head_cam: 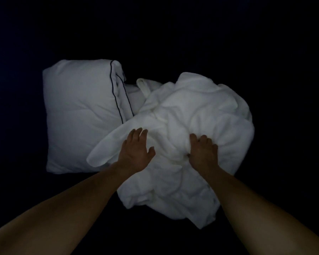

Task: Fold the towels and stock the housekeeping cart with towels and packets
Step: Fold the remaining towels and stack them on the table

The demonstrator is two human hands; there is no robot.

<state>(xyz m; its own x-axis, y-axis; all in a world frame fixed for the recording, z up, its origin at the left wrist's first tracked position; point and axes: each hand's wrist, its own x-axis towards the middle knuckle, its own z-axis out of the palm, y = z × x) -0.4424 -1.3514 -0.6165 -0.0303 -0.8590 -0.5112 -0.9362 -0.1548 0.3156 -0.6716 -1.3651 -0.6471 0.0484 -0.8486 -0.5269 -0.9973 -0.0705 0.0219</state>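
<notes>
In the head view, your left hand point(136, 150) is lying over the crumpled white terry towel point(191, 111), fingers point(143, 134) released and spread. Your right hand point(203, 150) is grasping a bunched fold near its middle. The towel is overlapping the white dark-piped pillow point(81, 115).
</notes>
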